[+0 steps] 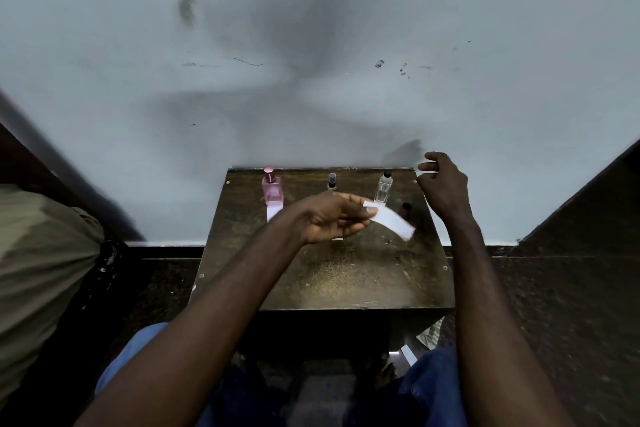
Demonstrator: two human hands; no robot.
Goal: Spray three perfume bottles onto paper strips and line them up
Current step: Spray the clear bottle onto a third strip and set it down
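Three perfume bottles stand in a row at the back of a small dark wooden table (346, 281): a pink bottle (272, 188) on the left, a small dark-capped bottle (332, 181) in the middle, partly hidden by my fingers, and a clear bottle (383, 188) on the right. My left hand (332, 217) hovers above the table, pinching a white paper strip (393, 221) that is blurred and bends to the right. Another white strip (273, 211) lies in front of the pink bottle. My right hand (441, 189) is raised by the table's back right corner, fingers loosely curled, holding nothing. A dark cap (406, 210) stands near the clear bottle.
A pale blue-grey wall (311, 62) rises directly behind the table. A green fabric bundle (38, 270) sits at the left. Dark floor surrounds the table. My blue-clad knees (429, 388) are below the front edge, with scraps of paper (431, 333) on the floor at the right.
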